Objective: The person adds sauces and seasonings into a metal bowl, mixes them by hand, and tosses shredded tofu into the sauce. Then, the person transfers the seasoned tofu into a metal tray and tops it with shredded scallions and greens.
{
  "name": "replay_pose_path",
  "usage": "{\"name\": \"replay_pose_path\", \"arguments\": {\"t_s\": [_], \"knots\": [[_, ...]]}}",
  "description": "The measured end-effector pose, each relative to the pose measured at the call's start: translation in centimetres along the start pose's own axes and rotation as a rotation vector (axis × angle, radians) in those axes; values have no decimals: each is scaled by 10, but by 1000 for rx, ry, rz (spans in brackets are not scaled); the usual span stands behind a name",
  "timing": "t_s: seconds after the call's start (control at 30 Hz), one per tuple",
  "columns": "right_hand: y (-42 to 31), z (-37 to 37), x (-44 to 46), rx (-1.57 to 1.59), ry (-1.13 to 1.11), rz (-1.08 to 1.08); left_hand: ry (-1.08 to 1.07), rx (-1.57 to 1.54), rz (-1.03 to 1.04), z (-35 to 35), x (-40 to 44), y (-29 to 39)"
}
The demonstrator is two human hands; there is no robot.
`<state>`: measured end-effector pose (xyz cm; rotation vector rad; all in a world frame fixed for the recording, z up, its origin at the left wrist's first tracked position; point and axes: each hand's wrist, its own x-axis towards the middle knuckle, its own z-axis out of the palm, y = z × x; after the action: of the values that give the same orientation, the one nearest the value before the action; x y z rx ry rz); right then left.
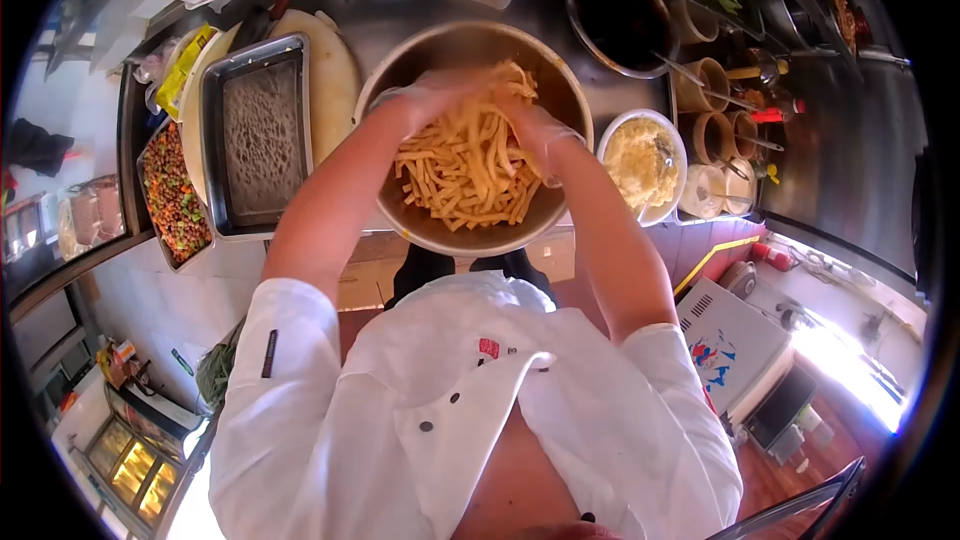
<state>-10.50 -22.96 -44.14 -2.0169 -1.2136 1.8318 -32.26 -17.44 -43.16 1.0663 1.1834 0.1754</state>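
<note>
White chef's jacket (480,380), forearms (335,180) extended. Left hand (437,98) and right hand (535,132) converge over yellow strips (468,175) in a metal bowl (548,205), finger spread too blurred to tell

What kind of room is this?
Probably a restaurant kitchen: there's a big metal bowl of cut strips, a metal tray, and a row of little pots with spoons.

Strips (462,180) in basin (556,197), btwn tray (258,135) on L & bowl (656,214) on R
</note>
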Motion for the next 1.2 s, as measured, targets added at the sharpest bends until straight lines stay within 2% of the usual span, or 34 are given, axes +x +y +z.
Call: {"name": "replay_pose_path", "arguments": {"t_s": [0.07, 0.1, 0.17, 0.2, 0.23, 0.27, 0.33, 0.4, 0.47, 0.5, 0.57, 0.6, 0.7, 0.8, 0.83, 0.87, 0.93, 0.97, 1.0, 1.03, 1.07, 1.1, 1.17, 1.2], "knots": [[1, -25, -15, -610, 5, -341, 107, -2, 1, -14, -17, -7], [13, -30, 5, -760, 109, -360, 225, -152, -43, -14, -6, -20], [29, -24, 45, -427, 246, -211, 461, -460, -141, -8, 22, -64], [37, -21, 65, -252, 328, -159, 460, -369, -173, -2, 26, -58], [50, -15, 98, -84, 319, -40, 457, -277, -204, 11, 33, -45], [32, -7, 79, 170, 237, 62, 449, -186, -238, 22, 38, -33], [-7, 7, 37, 677, 163, 320, 263, -149, -169, 30, 40, -9], [8, 11, 49, 814, -29, 235, 103, -45, -100, 26, 38, 4], [12, -2, 20, 54, 43, -108, -26, 133, -42, 12, 29, 10], [14, -11, 1, -326, 79, -278, 9, 141, -1, 8, 4, 15], [9, -8, 1, 330, -35, 71, 99, 167, 20, 2, -37, 21], [7, -12, 5, 332, 64, 116, 157, 185, 3, -5, -45, 22], [9, -17, 14, 345, 351, 267, 354, -324, -199, -15, 14, -70], [45, 6, 67, 636, 211, 197, 409, -364, -206, 20, 42, -69], [53, 16, 84, 731, 182, 190, 354, -287, -258, 35, 14, -25], [62, 27, 101, 825, 153, 185, 295, -210, -190, 35, 8, -13], [34, 19, 72, 930, -93, 275, 179, -57, -51, 37, 2, -3], [23, 14, 54, 883, -117, 227, 174, -17, -1, 34, 5, -4], [12, 9, 34, 668, -75, 147, 171, 22, 49, 30, 8, -5], [1, 4, 13, 454, -32, 66, 103, 19, 88, 24, 1, 6], [-6, 2, -1, 380, -13, 47, 31, 18, 124, 20, -5, 12], [-12, 0, -14, 305, 8, 30, 69, 15, 44, 18, 2, 11], [-22, 0, -28, 429, -5, 111, 64, 16, 195, 11, -4, 9], [-22, -2, -34, 421, -46, 78, 60, 17, 268, 6, -11, 7]]}}
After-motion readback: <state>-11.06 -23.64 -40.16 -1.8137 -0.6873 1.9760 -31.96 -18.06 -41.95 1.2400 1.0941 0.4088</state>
